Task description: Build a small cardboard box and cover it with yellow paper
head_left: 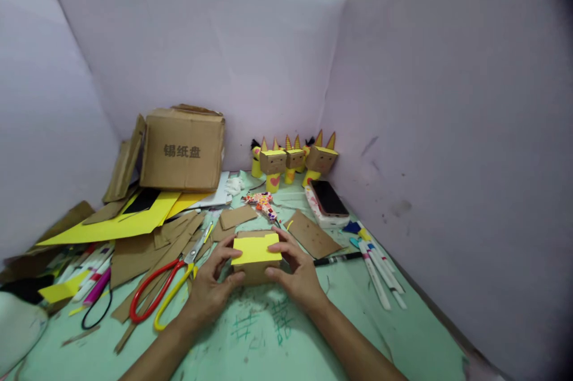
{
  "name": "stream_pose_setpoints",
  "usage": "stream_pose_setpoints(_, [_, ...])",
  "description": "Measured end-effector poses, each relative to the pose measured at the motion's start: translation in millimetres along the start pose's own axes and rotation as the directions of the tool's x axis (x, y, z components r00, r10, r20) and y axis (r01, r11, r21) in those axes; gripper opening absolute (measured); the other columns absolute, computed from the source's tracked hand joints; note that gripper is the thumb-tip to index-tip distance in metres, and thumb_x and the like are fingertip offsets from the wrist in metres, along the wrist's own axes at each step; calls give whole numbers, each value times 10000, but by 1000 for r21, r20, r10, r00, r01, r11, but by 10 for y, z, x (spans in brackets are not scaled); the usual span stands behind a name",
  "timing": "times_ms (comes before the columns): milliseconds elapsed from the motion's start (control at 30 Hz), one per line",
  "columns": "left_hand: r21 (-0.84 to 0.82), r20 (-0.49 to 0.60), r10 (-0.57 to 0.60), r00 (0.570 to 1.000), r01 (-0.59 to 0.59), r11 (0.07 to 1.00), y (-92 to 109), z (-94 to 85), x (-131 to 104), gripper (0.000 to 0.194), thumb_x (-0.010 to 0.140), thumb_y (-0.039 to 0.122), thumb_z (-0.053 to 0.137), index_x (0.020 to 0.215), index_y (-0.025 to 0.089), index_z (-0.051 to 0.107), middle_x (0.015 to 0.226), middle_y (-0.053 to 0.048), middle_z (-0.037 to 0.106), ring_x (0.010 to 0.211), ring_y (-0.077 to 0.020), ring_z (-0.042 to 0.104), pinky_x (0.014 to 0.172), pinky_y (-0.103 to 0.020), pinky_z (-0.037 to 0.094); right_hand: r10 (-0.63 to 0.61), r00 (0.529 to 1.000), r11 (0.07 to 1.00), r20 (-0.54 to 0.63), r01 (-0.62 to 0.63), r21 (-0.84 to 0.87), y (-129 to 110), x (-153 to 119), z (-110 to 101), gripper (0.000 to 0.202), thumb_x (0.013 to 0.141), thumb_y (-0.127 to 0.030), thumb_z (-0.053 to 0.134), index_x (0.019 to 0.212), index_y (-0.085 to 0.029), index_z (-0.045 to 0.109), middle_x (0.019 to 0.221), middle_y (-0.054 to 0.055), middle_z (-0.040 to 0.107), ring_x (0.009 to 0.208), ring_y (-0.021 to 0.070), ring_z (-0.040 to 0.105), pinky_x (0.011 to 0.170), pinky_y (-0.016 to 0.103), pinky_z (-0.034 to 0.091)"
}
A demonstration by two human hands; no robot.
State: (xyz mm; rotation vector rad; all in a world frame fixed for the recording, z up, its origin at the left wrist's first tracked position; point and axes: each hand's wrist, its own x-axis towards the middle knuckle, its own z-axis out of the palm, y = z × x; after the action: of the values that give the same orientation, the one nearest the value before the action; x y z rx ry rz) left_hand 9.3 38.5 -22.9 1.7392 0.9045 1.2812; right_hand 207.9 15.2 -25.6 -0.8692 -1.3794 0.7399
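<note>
Between my two hands is a small cardboard box point(253, 276) with a yellow paper piece point(255, 248) lying over its top. My left hand point(215, 273) grips the box's left side, fingers on the upper edge and thumb at the front. On the other side my right hand point(293, 264) holds it the same way, fingertips resting on the yellow paper. Scissors with one red and one yellow handle point(156, 288) lie left of my left hand. A colourful patterned glue gun point(264, 205) rests just beyond the box.
Cardboard-headed yellow figures point(273, 163) stand at the back beside a large carton point(183, 151). A phone point(330, 197) lies at right, with white markers point(380, 273) nearer. Yellow sheets point(111, 226) and cardboard scraps point(134, 255) cover the left. Purple panels point(215, 52) enclose the green tabletop point(331, 339).
</note>
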Motion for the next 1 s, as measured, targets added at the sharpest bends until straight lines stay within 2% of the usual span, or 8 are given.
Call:
stream_pose_setpoints(167, [47, -8, -36, 999, 37, 998, -21, -24, 13, 273, 724, 372, 685, 918, 200, 599, 1320, -150, 502, 1222, -286, 486, 960, -410, 451, 46, 998, 999, 32, -46, 10, -31, 53, -32, 478, 607, -289, 792, 1054, -230, 635, 1296, 134, 515, 1177, 264, 534, 933, 393, 469])
stream_pose_setpoints(433, [16, -46, -46, 998, 46, 999, -12, -13, 30, 291, 694, 397, 709, 885, 199, 613, 1281, -138, 527, 1210, -304, 491, 894, -387, 498, 104, 995, 995, 12, -104, 8, -44, 64, -35, 454, 564, -212, 807, 989, -252, 654, 1275, 102, 545, 1141, 263, 562, 848, 375, 523])
stream_pose_setpoints(633, [22, -33, -41, 999, 42, 999, -24, -12, 20, 298, 705, 397, 706, 892, 192, 598, 1295, -147, 515, 1220, -294, 483, 945, -398, 461, 62, 994, 998, 89, -59, -35, -48, 41, -49, 486, 618, -200, 761, 1065, -227, 573, 1335, 135, 480, 1219, 275, 492, 952, 410, 443])
stream_pose_setpoints(733, [1, -26, -34, 999, 34, 999, -28, -10, 18, 286, 713, 379, 706, 906, 195, 600, 1305, -141, 509, 1212, -287, 494, 965, -407, 444, 18, 993, 999, 120, -13, -42, 9, 35, -32, 539, 631, -242, 764, 1116, -229, 530, 1352, 142, 459, 1266, 283, 437, 1007, 440, 383])
stream_pose_setpoints(900, [-8, -25, -33, 999, 33, 999, -8, 6, 28, 299, 686, 389, 727, 886, 198, 615, 1270, -135, 542, 1186, -291, 516, 962, -428, 446, 9, 997, 998, 80, -5, -55, 26, 54, -8, 858, 640, -399, 765, 1363, -256, 325, 1413, 152, 380, 1300, 300, 385, 996, 459, 401])
stream_pose_setpoints(933, [-5, -26, -29, 999, 28, 1000, -3, 8, 27, 300, 686, 391, 725, 887, 196, 616, 1269, -136, 542, 1184, -289, 518, 962, -428, 446, -1, 998, 997, 55, 5, -81, 4, 63, -10, 890, 633, -430, 765, 1378, -261, 308, 1438, 152, 342, 1320, 309, 352, 1001, 468, 396])
stream_pose_setpoints(1000, [-6, -23, -26, 999, 26, 1000, 7, 10, 20, 302, 694, 395, 716, 896, 195, 616, 1284, -141, 528, 1187, -285, 515, 954, -416, 453, -63, 998, 987, 16, 64, -145, -51, 78, -14, 829, 632, -474, 756, 1345, -275, 382, 1477, 134, 271, 1345, 321, 300, 1025, 488, 363])
